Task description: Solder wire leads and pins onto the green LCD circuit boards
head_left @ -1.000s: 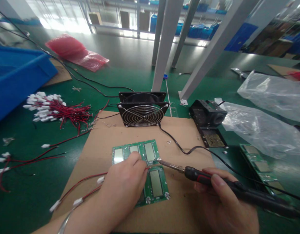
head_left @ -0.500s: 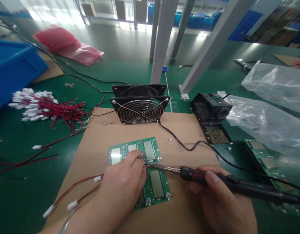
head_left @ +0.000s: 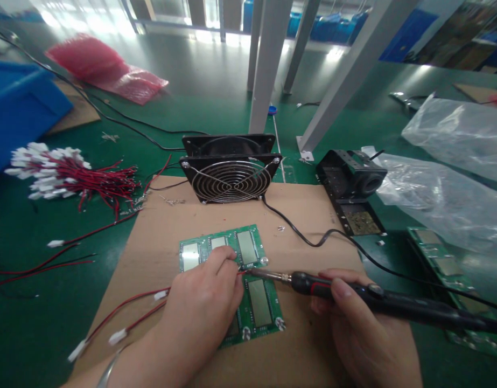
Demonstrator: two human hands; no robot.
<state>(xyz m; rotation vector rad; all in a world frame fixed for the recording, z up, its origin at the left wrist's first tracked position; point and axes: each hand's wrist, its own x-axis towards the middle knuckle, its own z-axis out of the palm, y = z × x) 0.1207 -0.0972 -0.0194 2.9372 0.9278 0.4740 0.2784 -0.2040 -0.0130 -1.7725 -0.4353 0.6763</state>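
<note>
My left hand [head_left: 208, 302] rests over a green circuit board [head_left: 278, 307] with several grey rectangular displays, its fingers pinched on a thin red wire [head_left: 242, 273]. In my right hand [head_left: 361, 323] is a black soldering iron [head_left: 333, 288], held from the right. The iron's metal tip meets the board by the wire's end, between the upper and lower displays. Red wires with white connectors [head_left: 118, 337] come out from under my left hand onto the cardboard [head_left: 143, 269].
A black fan [head_left: 232, 180] stands behind the board. At the right are the iron stand [head_left: 351, 178], plastic bags [head_left: 446, 199] and more boards [head_left: 446, 264]. A wire bundle [head_left: 98, 183] and blue bin [head_left: 22, 108] lie left; grey posts [head_left: 268, 70] rise behind.
The view has shifted slightly. My right hand and the iron have moved a little left; my left hand keeps its place on the board with the wire.
</note>
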